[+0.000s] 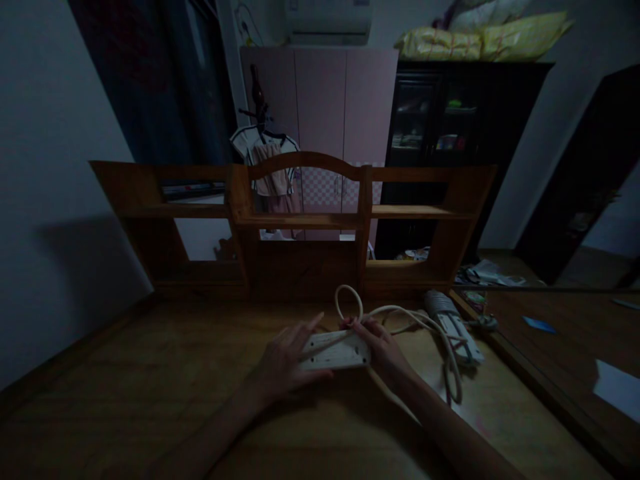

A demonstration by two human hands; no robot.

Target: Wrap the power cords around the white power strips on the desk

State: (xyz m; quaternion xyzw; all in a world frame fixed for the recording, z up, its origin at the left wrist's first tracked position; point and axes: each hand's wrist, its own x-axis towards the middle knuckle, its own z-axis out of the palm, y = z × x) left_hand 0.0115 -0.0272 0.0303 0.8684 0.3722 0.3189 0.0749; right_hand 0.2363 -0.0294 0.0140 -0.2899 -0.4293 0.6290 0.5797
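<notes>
A white power strip (337, 353) is held tilted over the wooden desk, its back with small dark holes turned toward me. My left hand (287, 353) grips its left end, thumb along the lower edge and fingers over the top. At the right end, my right hand (377, 343) pinches the pale cord (349, 288) against the strip, with the fingertips partly hidden. The cord lies across the strip's back, rises in a small loop above it, and trails right in loose coils.
A second power strip (457, 337) with grey cord wound round one end lies on the right, its plug (486, 323) beside it. Behind my hands stands a wooden desk shelf (300, 220). A raised wooden edge (520, 367) borders the desk's right side, with a white paper (617, 387) beyond.
</notes>
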